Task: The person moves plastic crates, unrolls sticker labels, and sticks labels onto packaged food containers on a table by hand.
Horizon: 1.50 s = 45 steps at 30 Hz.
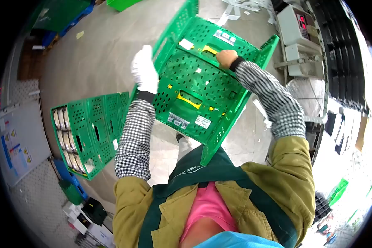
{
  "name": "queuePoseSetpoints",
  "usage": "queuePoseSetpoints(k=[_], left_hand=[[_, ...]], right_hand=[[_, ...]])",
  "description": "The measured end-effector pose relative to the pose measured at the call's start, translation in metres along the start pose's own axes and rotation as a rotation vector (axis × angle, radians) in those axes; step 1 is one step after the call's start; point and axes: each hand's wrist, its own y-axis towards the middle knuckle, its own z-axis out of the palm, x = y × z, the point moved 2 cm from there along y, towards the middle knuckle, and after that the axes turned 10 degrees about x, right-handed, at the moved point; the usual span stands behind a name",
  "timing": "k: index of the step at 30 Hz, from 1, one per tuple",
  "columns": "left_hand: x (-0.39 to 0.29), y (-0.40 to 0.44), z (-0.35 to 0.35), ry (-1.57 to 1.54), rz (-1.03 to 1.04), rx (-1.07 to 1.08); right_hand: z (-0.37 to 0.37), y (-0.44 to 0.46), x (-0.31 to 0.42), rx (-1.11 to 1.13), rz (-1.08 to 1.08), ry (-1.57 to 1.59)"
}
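A green folding crate with perforated panels, yellow handles and paper labels is tilted in front of me. Two of its walls stand up at the left and right. My right hand, bare, is closed at the far panel, beside a yellow handle. On the left, my left hand in a white glove lies along the outer side of the crate's wall. Its fingers look stretched out, though they are slightly smeared and partly hidden.
At the lower left stand green crates, the nearest holding several wrapped packs. A rack at the right carries white bins and a red digital display. Paper strips litter the far floor. A white board with warning signs stands at far left.
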Motion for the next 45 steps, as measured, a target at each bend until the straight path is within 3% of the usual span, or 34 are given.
queuePoseSetpoints(k=[1,3,5,9,10,13,15,18,20,21,22,23,25,27,29,31,32,35,37,40,42,44,45], left_hand=[[-0.013,0.002,0.004,0.007,0.074,0.130],[-0.041,-0.011,0.021,-0.056,0.227,0.177],[-0.059,-0.045,0.065,-0.214,0.508,0.205],[-0.072,-0.110,0.149,0.077,0.340,0.995],[-0.076,-0.108,0.146,0.047,0.295,0.961],[-0.087,-0.094,0.136,0.070,0.250,1.154],[-0.083,-0.104,0.118,0.013,0.307,1.027],[-0.079,-0.119,0.025,-0.045,0.375,1.014],[-0.077,-0.170,-0.033,-0.042,0.315,1.065],[-0.072,-0.198,-0.059,-0.059,0.273,1.058],[-0.065,-0.226,-0.072,-0.096,0.278,0.919],[-0.063,-0.247,-0.081,-0.129,0.283,0.781],[-0.065,-0.249,-0.081,-0.070,0.281,0.795],[-0.068,-0.228,-0.080,-0.002,0.098,1.202],[-0.059,-0.232,-0.082,-0.055,0.185,0.935],[-0.053,-0.228,-0.094,-0.049,0.174,0.889],[-0.051,-0.223,-0.098,0.005,0.134,0.777],[-0.047,-0.227,-0.087,0.191,0.063,0.839],[-0.060,-0.226,-0.083,0.215,0.086,0.641],[-0.107,-0.217,-0.096,-0.016,0.152,0.472],[-0.150,-0.217,-0.103,-0.311,0.239,0.359],[-0.194,-0.232,-0.107,-0.642,0.326,0.331],[-0.216,-0.242,-0.104,-0.809,0.355,0.355]], right_hand=[[0.011,0.033,-0.001,0.071,-0.003,-0.029],[0.035,0.079,0.010,0.206,0.149,0.041],[0.066,0.101,0.026,-0.001,0.199,0.056],[0.063,0.073,0.016,-0.219,0.112,-0.145],[0.055,0.067,0.011,-0.205,0.073,-0.121],[0.020,0.046,-0.016,-0.243,0.011,-0.174],[-0.033,0.022,-0.047,-0.187,0.069,-0.138],[-0.092,-0.001,-0.138,-0.447,0.083,-0.094],[-0.103,-0.007,-0.184,-0.507,0.241,-0.070],[-0.100,0.002,-0.202,-0.438,0.201,0.024],[-0.098,0.004,-0.200,-0.462,0.173,-0.009],[-0.095,0.006,-0.197,-0.484,0.144,-0.040],[-0.079,0.017,-0.193,-0.398,0.256,-0.039],[-0.070,0.019,-0.187,-0.464,0.289,-0.044],[-0.074,0.000,-0.187,-0.504,0.323,0.006],[-0.066,-0.015,-0.192,-0.528,0.408,0.042],[-0.057,-0.021,-0.197,-0.594,0.354,0.073],[-0.036,-0.052,-0.200,-0.839,0.200,0.280],[-0.027,-0.090,-0.183,-1.063,0.258,0.356],[-0.002,-0.190,-0.111,-1.342,0.310,0.252],[0.065,-0.220,-0.097,-1.483,0.537,0.290],[0.136,-0.267,-0.051,-1.439,0.527,0.507],[0.198,-0.272,-0.051,-1.125,0.609,0.519]])
